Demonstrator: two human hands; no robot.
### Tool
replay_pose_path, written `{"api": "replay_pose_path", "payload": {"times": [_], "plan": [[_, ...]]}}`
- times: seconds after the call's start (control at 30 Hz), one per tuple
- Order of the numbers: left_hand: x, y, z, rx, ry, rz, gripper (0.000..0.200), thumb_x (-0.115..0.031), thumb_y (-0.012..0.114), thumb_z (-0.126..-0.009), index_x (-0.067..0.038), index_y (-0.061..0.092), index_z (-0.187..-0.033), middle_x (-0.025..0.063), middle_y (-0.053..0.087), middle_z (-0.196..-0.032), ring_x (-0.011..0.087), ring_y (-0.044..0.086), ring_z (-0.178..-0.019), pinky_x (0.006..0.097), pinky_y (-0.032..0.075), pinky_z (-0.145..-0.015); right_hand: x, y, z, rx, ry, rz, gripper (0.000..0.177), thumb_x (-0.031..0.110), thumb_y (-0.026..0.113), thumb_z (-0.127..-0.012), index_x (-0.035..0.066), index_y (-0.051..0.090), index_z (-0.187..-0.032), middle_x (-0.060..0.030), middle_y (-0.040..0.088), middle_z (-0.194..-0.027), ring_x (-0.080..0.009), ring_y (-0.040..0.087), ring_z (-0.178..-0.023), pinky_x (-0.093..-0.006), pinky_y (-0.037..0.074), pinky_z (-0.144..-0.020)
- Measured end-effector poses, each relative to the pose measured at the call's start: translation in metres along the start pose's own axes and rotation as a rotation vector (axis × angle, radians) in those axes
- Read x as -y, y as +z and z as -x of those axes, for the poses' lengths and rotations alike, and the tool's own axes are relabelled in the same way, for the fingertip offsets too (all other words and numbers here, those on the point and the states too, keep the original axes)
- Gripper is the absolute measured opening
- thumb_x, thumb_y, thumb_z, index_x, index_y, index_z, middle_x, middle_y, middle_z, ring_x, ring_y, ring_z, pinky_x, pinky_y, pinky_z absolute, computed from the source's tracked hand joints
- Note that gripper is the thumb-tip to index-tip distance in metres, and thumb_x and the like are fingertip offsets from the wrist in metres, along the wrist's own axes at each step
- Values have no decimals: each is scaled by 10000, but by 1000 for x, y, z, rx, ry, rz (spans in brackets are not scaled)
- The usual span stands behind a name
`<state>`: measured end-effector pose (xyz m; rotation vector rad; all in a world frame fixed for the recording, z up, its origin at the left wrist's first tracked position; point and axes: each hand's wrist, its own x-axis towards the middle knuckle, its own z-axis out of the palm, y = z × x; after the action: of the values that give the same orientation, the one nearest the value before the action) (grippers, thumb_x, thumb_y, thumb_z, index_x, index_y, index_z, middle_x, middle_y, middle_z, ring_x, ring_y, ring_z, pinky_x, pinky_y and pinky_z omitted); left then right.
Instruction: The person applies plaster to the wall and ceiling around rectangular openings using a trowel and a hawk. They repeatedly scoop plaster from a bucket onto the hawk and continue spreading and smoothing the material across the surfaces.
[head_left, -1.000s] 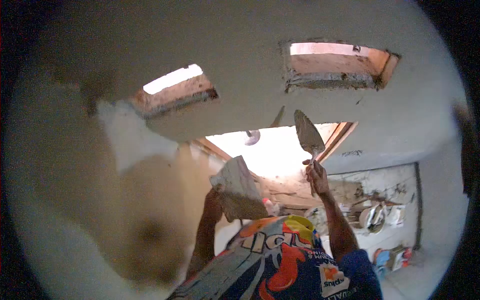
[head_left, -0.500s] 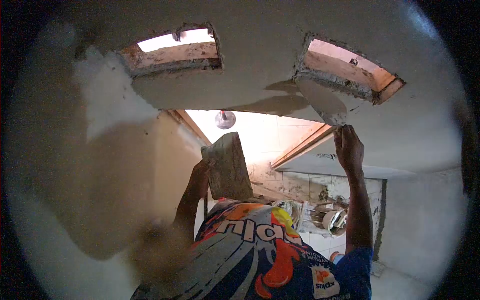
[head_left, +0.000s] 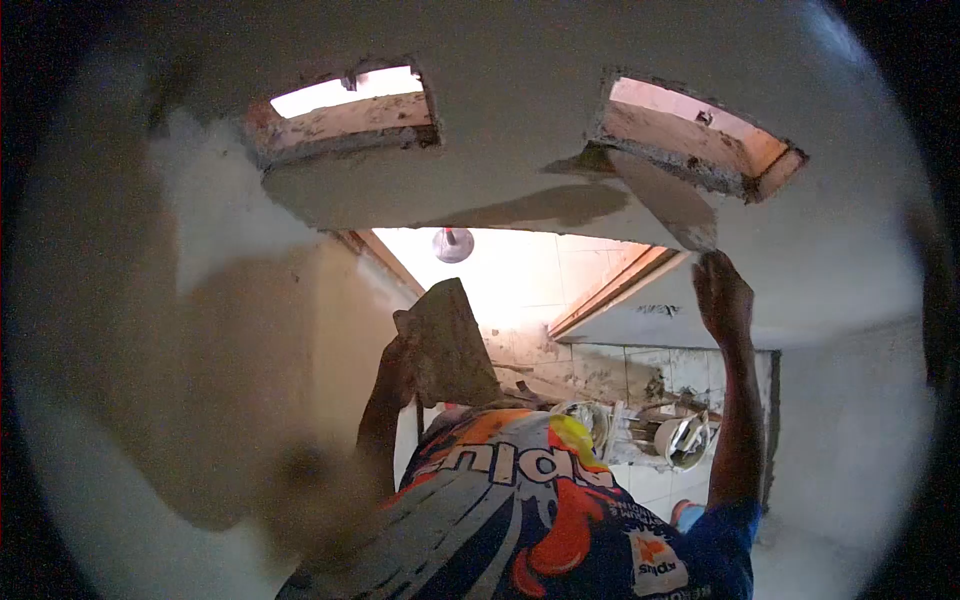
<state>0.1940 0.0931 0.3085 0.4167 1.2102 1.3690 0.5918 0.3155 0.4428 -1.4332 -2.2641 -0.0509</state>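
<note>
My right hand, raised on the right, is closed around the end of a trowel. The trowel's broad grey blade slants up to the left, against or very near the plastered surface, just below the right opening. Darker, wet-looking plaster spreads left of the blade. Lower left, in front of my chest, a rough, plaster-smeared hawk board is tilted in my left hand. The fingers of that hand are dark and partly hidden by the board.
Two rough-edged openings, one left and one right, cut through the surface. Below lies a bright doorway with a wooden frame. On the tiled floor stand buckets with tools or scraps inside. A blurred brown shape covers the lower left.
My right hand and the trowel have shifted a little to the right. The hawk board has turned and dipped slightly. A wet-looking patch left of the blade shows more fully.
</note>
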Motion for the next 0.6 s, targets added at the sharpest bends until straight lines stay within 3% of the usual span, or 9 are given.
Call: {"api": "replay_pose_path", "payload": {"times": [0.1, 0.17, 0.4, 0.53, 0.6], "plan": [[0, 2, -8, 51, 64, -228, 421, -302, 502, -862, -19, 441, -1169, 104, 525, -1073, 228, 536, -956, 355, 462, -805, 13, 16, -14, -15, -155, 29, 159, 163, 529, -823, 80, 539, -958, -136, 581, -863, -326, 581, -734, -386, 479, -621], [-2, 8, -11, 23, -10, 27, 426, -288, 505, -856, -13, 437, -1174, 105, 525, -1086, 225, 536, -959, 353, 459, -814, 6, 28, -16, -6, -147, 45, 168, 155, 528, -820, 77, 538, -968, -134, 574, -863, -323, 579, -731, -384, 478, -617], [-4, 15, -9, -12, -26, 100, 388, -247, 488, -852, -5, 447, -1153, 100, 537, -1068, 212, 541, -950, 346, 468, -798, -6, 18, -26, 18, -215, 131, 211, 144, 539, -805, 47, 539, -992, -139, 583, -909, -305, 578, -816, -379, 481, -666], [-8, 10, -4, -73, -43, -55, 382, -225, 486, -850, -6, 445, -1160, 99, 540, -1065, 211, 539, -954, 340, 461, -812, -18, 24, -24, 40, -220, 92, 225, 145, 543, -802, 38, 550, -999, -146, 589, -963, -311, 571, -872, -380, 481, -713], [-4, 6, -5, -99, -26, -124, 380, -215, 484, -847, -6, 444, -1163, 100, 542, -1060, 212, 541, -949, 334, 465, -803, -28, 26, -18, 78, -102, 78, 229, 148, 542, -804, 34, 558, -1003, -147, 589, -993, -320, 572, -883, -380, 480, -737]]}}
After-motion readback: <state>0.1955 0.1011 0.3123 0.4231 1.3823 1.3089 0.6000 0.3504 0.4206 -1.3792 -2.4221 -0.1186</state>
